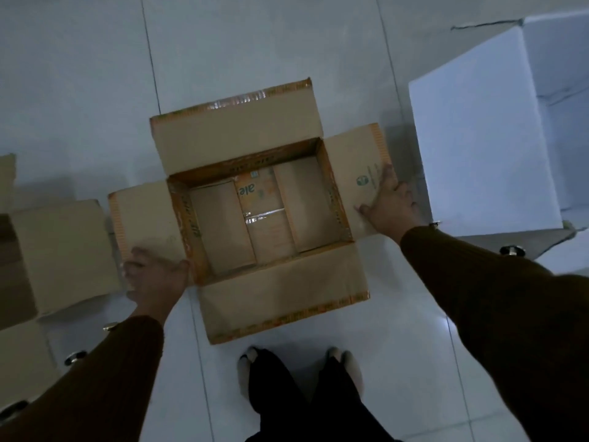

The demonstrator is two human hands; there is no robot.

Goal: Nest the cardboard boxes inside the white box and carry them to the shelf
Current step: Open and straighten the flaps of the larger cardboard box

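With left fingers (133, 261) gripping the cardboard box (236, 138) flap (143, 218) and right fingers (387, 175) released flat, you likely lift it next into the white box (478, 138) beyond them.

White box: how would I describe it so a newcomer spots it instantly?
Start at the open cardboard box centred on the tiled floor. The white box stands just right of it. It alone is plain white; its neighbours are brown.
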